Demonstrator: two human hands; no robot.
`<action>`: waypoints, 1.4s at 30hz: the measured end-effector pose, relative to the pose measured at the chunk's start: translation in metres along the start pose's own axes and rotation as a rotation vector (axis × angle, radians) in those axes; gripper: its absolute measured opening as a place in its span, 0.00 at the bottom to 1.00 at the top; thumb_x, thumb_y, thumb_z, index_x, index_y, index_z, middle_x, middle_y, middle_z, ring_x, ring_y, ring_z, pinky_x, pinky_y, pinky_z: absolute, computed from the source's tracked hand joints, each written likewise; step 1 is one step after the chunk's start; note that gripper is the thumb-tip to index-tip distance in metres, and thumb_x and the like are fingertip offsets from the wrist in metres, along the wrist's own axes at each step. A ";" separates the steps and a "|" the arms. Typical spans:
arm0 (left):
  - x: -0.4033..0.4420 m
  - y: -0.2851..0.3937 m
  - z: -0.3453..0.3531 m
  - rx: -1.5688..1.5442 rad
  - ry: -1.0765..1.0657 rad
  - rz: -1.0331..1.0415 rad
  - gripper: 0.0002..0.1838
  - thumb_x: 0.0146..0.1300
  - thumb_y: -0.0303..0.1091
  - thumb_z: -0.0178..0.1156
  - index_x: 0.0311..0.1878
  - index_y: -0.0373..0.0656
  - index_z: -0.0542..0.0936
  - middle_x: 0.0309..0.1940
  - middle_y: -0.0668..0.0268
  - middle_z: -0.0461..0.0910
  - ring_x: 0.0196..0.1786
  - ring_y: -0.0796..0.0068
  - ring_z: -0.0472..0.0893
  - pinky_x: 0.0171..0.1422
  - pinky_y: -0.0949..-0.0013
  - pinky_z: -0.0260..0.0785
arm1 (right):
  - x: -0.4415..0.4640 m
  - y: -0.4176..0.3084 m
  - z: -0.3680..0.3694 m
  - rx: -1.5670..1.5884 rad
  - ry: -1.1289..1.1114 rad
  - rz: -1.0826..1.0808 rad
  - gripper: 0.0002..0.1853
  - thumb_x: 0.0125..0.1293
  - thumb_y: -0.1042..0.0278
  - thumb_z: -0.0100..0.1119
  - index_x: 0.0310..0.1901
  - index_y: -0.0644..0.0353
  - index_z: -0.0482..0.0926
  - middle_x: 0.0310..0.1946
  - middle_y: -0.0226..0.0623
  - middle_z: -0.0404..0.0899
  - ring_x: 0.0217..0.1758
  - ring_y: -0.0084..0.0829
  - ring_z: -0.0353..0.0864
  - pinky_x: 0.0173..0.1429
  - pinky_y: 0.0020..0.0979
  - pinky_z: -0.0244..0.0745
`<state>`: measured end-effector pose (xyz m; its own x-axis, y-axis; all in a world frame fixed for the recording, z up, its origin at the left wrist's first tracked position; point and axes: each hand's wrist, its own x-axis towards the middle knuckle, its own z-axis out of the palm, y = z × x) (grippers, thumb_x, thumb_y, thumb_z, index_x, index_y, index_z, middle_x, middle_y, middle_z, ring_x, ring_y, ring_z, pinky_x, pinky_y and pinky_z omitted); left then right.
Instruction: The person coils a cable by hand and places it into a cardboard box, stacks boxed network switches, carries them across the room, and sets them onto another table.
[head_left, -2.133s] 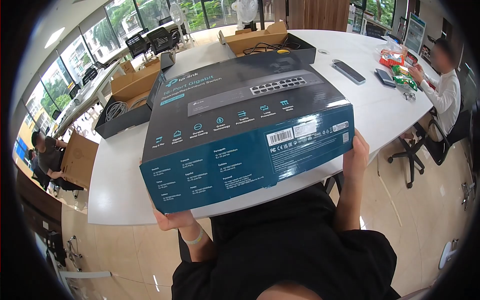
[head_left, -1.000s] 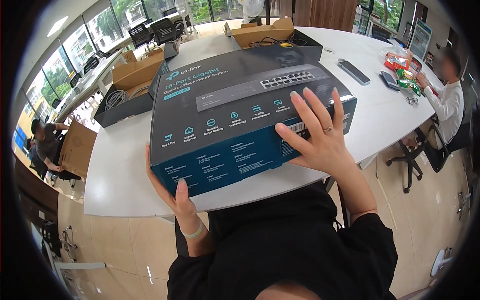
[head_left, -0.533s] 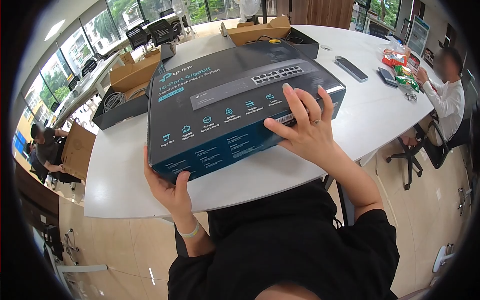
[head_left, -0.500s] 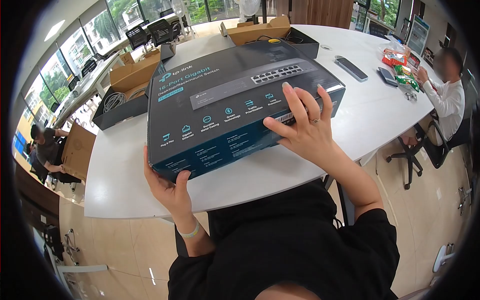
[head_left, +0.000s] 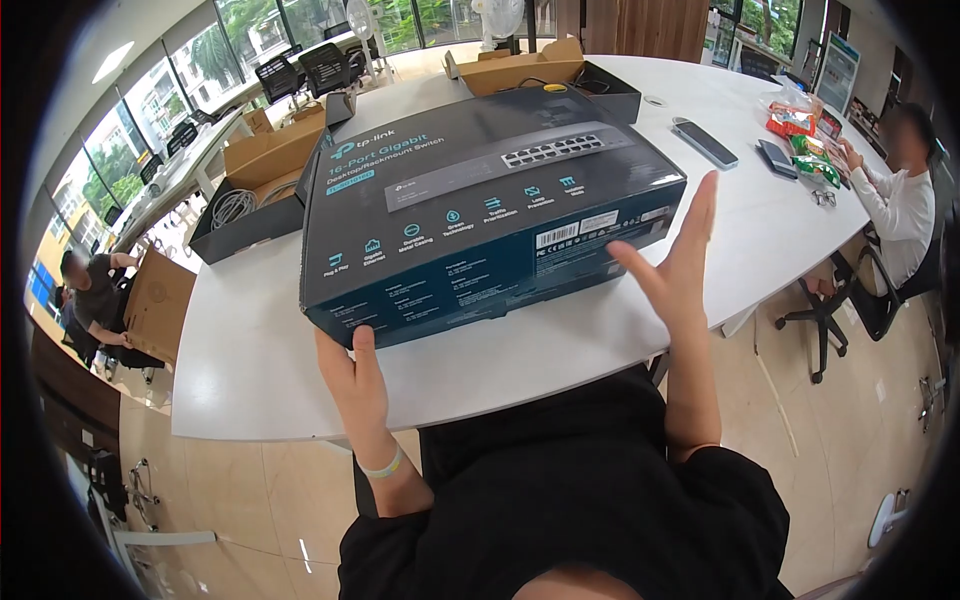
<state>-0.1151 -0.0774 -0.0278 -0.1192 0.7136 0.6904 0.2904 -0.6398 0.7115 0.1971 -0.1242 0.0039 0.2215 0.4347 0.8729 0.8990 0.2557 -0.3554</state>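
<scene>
A dark tp-link network switch box (head_left: 470, 215) is in front of me over the white table (head_left: 260, 360), its printed top and teal front side facing me. My left hand (head_left: 350, 375) grips the box at its lower left corner, thumb against the front side and the other fingers hidden beneath. At the right end is my right hand (head_left: 680, 270), with fingers stretched upward beside the box and thumb spread near the front label. Whether those fingertips touch the end face cannot be seen.
Behind the box stand an opened carton with grey cable (head_left: 235, 208) and another opened carton (head_left: 610, 90). A phone (head_left: 705, 143), snack bags (head_left: 815, 160) and glasses (head_left: 822, 199) lie at the right. One person (head_left: 905, 200) sits there; another person (head_left: 95, 300) holds a cardboard box (head_left: 160, 305) at left.
My right hand has left the box's top and front edge and moved right, opening out beside the right end. The box has shifted and turned slightly; its barcode label now shows. My left hand still supports it.
</scene>
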 end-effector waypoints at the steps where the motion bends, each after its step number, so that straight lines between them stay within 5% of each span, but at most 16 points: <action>1: -0.001 -0.003 0.000 -0.097 -0.051 -0.043 0.22 0.64 0.38 0.51 0.55 0.32 0.65 0.46 0.59 0.72 0.46 0.71 0.70 0.54 0.71 0.60 | -0.002 0.006 -0.002 -0.006 -0.088 0.040 0.55 0.50 0.51 0.65 0.65 0.66 0.33 0.63 0.64 0.45 0.66 0.52 0.53 0.65 0.40 0.52; 2: -0.001 -0.001 0.002 -0.100 -0.055 -0.044 0.22 0.64 0.38 0.51 0.55 0.32 0.65 0.46 0.59 0.72 0.46 0.71 0.70 0.54 0.71 0.60 | -0.004 0.006 -0.002 -0.011 -0.088 0.042 0.55 0.50 0.51 0.65 0.65 0.66 0.33 0.63 0.64 0.45 0.66 0.52 0.53 0.65 0.40 0.52; 4: 0.002 0.005 0.005 -0.070 0.027 -0.094 0.20 0.65 0.38 0.49 0.53 0.32 0.66 0.44 0.59 0.73 0.44 0.73 0.71 0.53 0.73 0.60 | -0.006 -0.001 0.001 0.633 -0.313 0.408 0.54 0.54 0.55 0.62 0.64 0.67 0.28 0.56 0.63 0.61 0.55 0.48 0.70 0.55 0.36 0.67; 5: 0.004 0.008 0.006 -0.072 0.028 -0.097 0.20 0.65 0.38 0.49 0.53 0.32 0.66 0.44 0.59 0.73 0.44 0.73 0.71 0.53 0.73 0.60 | -0.009 0.007 0.007 0.454 -0.330 0.291 0.52 0.57 0.55 0.60 0.64 0.66 0.27 0.48 0.60 0.70 0.44 0.47 0.77 0.46 0.33 0.73; 8: 0.009 0.012 0.004 -0.020 0.026 -0.183 0.20 0.67 0.37 0.46 0.54 0.31 0.66 0.42 0.59 0.74 0.45 0.76 0.71 0.54 0.76 0.59 | -0.006 -0.002 0.012 0.195 -0.359 0.235 0.49 0.56 0.54 0.60 0.63 0.66 0.32 0.46 0.60 0.71 0.44 0.48 0.77 0.47 0.34 0.72; 9: 0.009 0.013 0.003 0.030 0.024 -0.201 0.20 0.67 0.37 0.46 0.54 0.30 0.66 0.42 0.59 0.75 0.44 0.76 0.71 0.53 0.77 0.60 | -0.003 -0.002 0.012 0.198 -0.358 0.242 0.44 0.57 0.55 0.59 0.61 0.68 0.40 0.44 0.58 0.72 0.43 0.48 0.77 0.47 0.35 0.72; 15: 0.008 0.010 0.006 0.094 0.042 -0.181 0.19 0.66 0.36 0.48 0.52 0.29 0.66 0.40 0.58 0.76 0.42 0.76 0.73 0.50 0.77 0.62 | 0.000 0.001 0.014 0.232 -0.355 0.197 0.36 0.58 0.58 0.58 0.57 0.69 0.48 0.40 0.57 0.74 0.41 0.47 0.78 0.44 0.35 0.73; 26: 0.033 0.017 -0.007 0.225 -0.090 -0.237 0.21 0.64 0.42 0.50 0.49 0.30 0.68 0.38 0.55 0.76 0.39 0.72 0.74 0.47 0.75 0.64 | 0.029 0.021 0.066 0.323 -0.453 0.226 0.37 0.56 0.58 0.61 0.54 0.74 0.49 0.41 0.62 0.71 0.44 0.52 0.75 0.46 0.38 0.71; 34: 0.090 -0.023 -0.013 0.305 -0.360 -0.121 0.33 0.49 0.44 0.66 0.49 0.27 0.67 0.42 0.50 0.76 0.45 0.62 0.76 0.50 0.69 0.66 | 0.053 0.031 0.128 0.314 -0.465 0.223 0.33 0.55 0.57 0.61 0.51 0.69 0.53 0.41 0.60 0.72 0.45 0.53 0.74 0.47 0.39 0.69; 42: 0.085 -0.030 0.010 0.418 -0.234 -0.045 0.35 0.43 0.36 0.70 0.51 0.28 0.63 0.41 0.46 0.76 0.45 0.55 0.77 0.49 0.66 0.68 | 0.064 0.056 0.149 0.349 -0.388 0.257 0.33 0.55 0.54 0.61 0.54 0.65 0.56 0.40 0.54 0.75 0.44 0.48 0.76 0.47 0.38 0.70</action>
<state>-0.1246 0.0060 0.0081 0.0622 0.8136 0.5781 0.6525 -0.4714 0.5933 0.2049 0.0467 -0.0095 0.2025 0.7885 0.5808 0.6422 0.3408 -0.6866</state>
